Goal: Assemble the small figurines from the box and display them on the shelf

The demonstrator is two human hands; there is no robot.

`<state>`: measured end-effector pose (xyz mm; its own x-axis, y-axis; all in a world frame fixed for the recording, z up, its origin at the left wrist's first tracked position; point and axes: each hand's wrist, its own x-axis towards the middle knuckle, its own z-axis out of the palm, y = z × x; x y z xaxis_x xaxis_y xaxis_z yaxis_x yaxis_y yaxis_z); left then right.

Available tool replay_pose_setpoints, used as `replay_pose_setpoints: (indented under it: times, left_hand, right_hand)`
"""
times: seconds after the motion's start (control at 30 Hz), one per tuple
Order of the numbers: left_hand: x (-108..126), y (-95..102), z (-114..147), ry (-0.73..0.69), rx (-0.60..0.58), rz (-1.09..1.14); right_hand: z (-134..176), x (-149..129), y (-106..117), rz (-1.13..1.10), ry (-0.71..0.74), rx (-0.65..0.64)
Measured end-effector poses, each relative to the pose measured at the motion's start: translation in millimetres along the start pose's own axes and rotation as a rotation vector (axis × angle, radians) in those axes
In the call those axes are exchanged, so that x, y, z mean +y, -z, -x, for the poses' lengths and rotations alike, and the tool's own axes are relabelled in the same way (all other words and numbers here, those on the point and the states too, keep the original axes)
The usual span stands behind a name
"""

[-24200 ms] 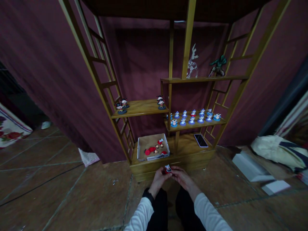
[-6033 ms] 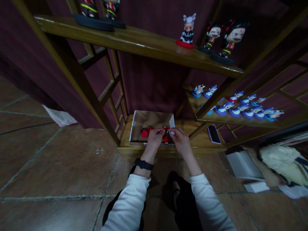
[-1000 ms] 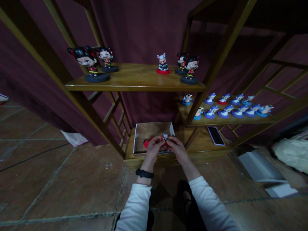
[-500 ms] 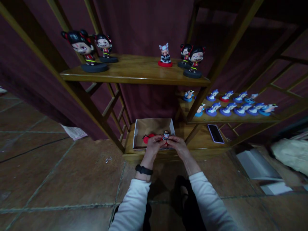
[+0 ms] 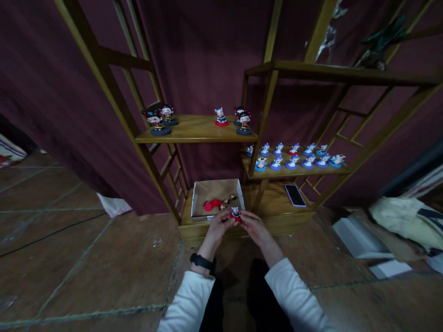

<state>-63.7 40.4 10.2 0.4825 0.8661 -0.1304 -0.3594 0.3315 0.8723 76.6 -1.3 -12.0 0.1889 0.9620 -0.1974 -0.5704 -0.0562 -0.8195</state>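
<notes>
A small figurine with a light-coloured head and a red base is held upright between my two hands. My left hand grips its base from the left with closed fingers. On the other side, the fingers of my right hand pinch the same base. Just beyond them sits a shallow cardboard box with white outer sides. In it lie several more figurines with red bases, tipped on their sides.
The wooden shelf above bears black-haired figurines at both ends and a figurine with a red base between them. Several blue and white figurines stand in rows at right. A phone lies below them. Grey boxes rest on the floor.
My hands have drawn the figurine back from over the box to its near edge, so the figurines inside show more. The view has tilted up, taking in more of the upper shelves.
</notes>
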Motion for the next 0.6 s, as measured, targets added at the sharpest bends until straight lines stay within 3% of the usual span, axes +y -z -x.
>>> replay_pose_setpoints:
  times: [0.3, 0.43, 0.6]
  left_hand:
    - [-28, -7.9, 79, 0.085, 0.035, 0.07]
    - [-45, -11.0, 93, 0.055, 0.085, 0.126]
    - [-55, -14.8, 93, 0.0, 0.106, -0.002]
  right_hand:
    - [83, 21, 5, -0.026, -0.074, 0.015]
    - [100, 24, 6, 0.005, -0.021, 0.074]
    - [106, 23, 5, 0.045, 0.007, 0.062]
